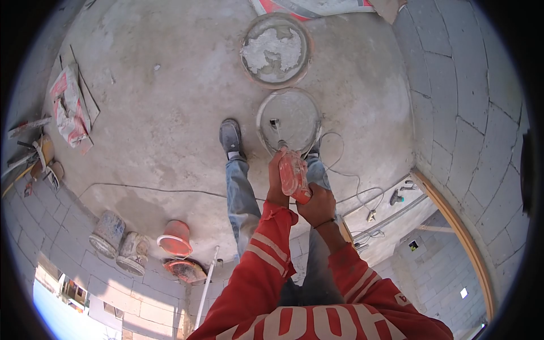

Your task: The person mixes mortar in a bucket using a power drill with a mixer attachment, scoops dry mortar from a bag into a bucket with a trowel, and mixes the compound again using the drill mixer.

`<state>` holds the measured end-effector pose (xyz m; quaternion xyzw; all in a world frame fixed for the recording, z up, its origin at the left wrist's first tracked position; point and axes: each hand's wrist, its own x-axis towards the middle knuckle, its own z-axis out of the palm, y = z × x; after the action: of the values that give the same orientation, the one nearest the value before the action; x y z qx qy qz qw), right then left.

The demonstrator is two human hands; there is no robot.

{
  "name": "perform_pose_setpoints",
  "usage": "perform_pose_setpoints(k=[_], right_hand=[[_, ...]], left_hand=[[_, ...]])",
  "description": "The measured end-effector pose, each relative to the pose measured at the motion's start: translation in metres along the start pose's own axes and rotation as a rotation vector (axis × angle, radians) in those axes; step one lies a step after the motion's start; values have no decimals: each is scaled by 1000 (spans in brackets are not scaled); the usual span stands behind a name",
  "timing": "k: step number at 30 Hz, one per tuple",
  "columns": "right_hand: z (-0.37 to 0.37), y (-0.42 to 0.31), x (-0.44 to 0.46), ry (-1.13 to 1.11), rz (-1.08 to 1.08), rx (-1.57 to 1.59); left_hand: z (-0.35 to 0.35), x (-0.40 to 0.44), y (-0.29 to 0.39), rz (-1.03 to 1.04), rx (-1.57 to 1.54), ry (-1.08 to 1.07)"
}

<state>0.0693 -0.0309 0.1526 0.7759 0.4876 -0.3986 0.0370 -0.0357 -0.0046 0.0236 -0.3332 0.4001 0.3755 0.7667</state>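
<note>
A red power drill (293, 173), dusted with grey, is held between my two hands in front of my body. My left hand (275, 180) is closed around its front left side. At its back end, my right hand (317, 204) grips the handle. A thin mixing rod (278, 131) runs from the drill down into a round bucket (259, 122) of smooth grey wet mix. A small dark hollow shows where the rod enters; its lower end is hidden. Just beyond stands a second bucket (309, 51), with pale powder lying on grey material.
My shoe (230, 136) stands left of the near bucket. A cable (164, 188) crosses the concrete floor. Several buckets (107, 231) and a red pail (175, 238) line the left wall. A torn bag (69, 107) and tools lie far left. Block wall (459, 85) rises on the right.
</note>
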Motion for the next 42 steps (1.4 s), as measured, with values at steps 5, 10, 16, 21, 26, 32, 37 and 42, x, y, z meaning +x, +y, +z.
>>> perform_pose_setpoints(k=[5,10,16,21,26,32,37,42], right_hand=[[-7,4,9,1,-2,5],[-5,11,10,-22,39,50],[-13,10,16,7,70,126],[-22,21,19,62,106,269],[-25,41,16,34,165,212],[-21,51,5,-6,147,240],[-14,46,-1,15,165,268],[-11,41,-2,42,98,212]], left_hand=[[10,11,-3,-58,-24,37],[19,14,-5,-21,42,7],[38,18,-5,-49,82,37],[49,28,-20,-143,81,146],[55,26,-37,-141,82,191],[32,30,-48,-147,107,155],[21,29,-45,-126,96,178],[39,15,-36,-136,21,222]])
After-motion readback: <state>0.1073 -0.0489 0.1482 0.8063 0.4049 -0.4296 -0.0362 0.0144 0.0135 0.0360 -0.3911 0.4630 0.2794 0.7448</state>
